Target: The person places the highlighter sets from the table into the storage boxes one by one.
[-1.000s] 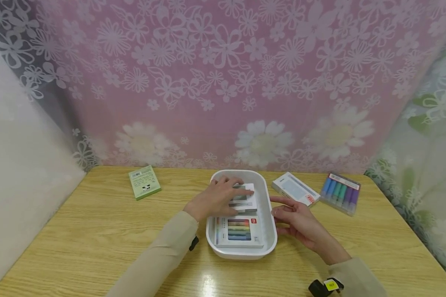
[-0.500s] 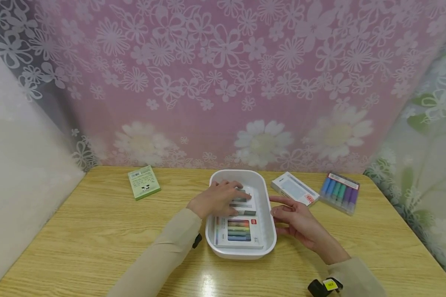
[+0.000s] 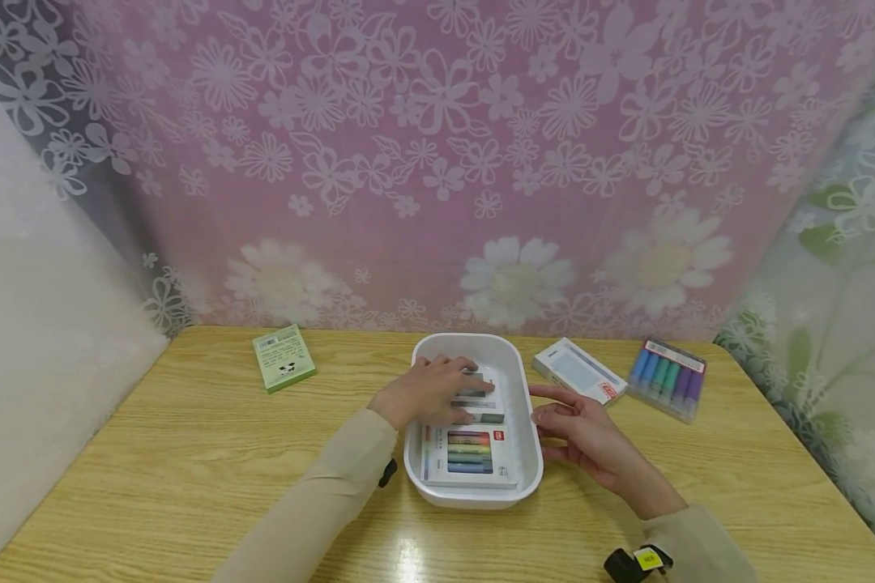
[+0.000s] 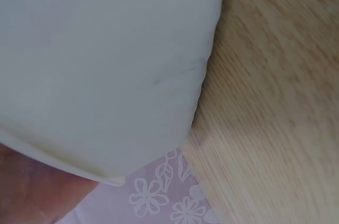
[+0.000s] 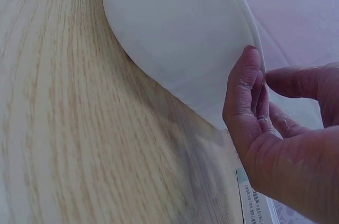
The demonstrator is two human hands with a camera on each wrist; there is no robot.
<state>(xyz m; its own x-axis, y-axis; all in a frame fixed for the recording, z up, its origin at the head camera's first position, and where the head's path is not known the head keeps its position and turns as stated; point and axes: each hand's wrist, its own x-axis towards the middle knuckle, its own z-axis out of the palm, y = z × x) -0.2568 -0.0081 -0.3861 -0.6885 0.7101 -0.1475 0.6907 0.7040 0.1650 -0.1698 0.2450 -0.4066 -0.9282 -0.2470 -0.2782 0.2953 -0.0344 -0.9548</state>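
A white plastic tray (image 3: 529, 478) stands mid-table in the head view. My left hand (image 3: 430, 393) is inside it, gripping a white-and-grey box (image 3: 487, 419), thumb at its near edge and fingers spread across its top; part of the box is hidden under the hand. Nearer in the tray lies a white box (image 3: 470, 465) with a window showing several coloured sticks. My right hand (image 3: 586, 437) touches the tray's right wall from outside, fingertips at the rim; the right wrist view shows these fingers (image 5: 241, 97) against the outer wall.
A white flat box (image 3: 579, 371) lies right of the tray. Beyond it is a clear case (image 3: 668, 379) of blue, green and purple markers. At the back left lies a green box (image 3: 284, 358). A pink flowered curtain (image 3: 437, 162) hangs behind the table (image 3: 189, 453).
The box under my left hand has settled flatter in the tray, and that hand shifted slightly right with it. My right hand has stayed at the tray's wall.
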